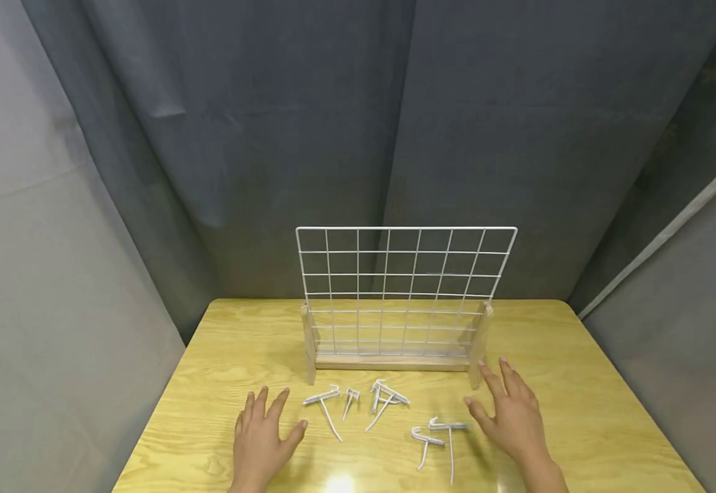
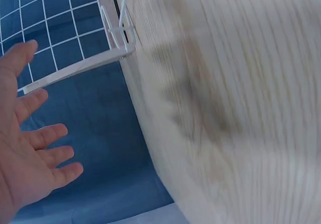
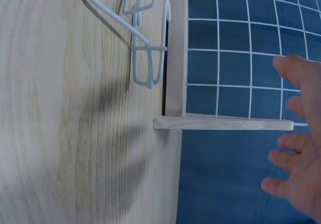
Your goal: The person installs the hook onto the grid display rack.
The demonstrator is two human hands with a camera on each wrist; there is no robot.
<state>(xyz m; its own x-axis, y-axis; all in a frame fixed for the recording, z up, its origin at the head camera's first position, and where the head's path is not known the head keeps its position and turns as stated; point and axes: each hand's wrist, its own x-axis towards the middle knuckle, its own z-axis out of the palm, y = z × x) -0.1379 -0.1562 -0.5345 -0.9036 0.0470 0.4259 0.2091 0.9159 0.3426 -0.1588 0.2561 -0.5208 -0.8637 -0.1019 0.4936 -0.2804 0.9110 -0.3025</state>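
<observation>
A white wire grid stands upright in a wooden base towards the back of the table. Several white wire hooks lie in front of it: one hook on the left, a small hook and a cluster of hooks in the middle, and two hooks on the right. My left hand hovers left of the hooks, its fingers spread and holding nothing. On the other side, my right hand is held over the table beside the right-hand hooks, fingers apart and nothing in it.
The light wooden table has rounded back corners. Dark grey curtains hang behind it, and lighter panels flank both sides.
</observation>
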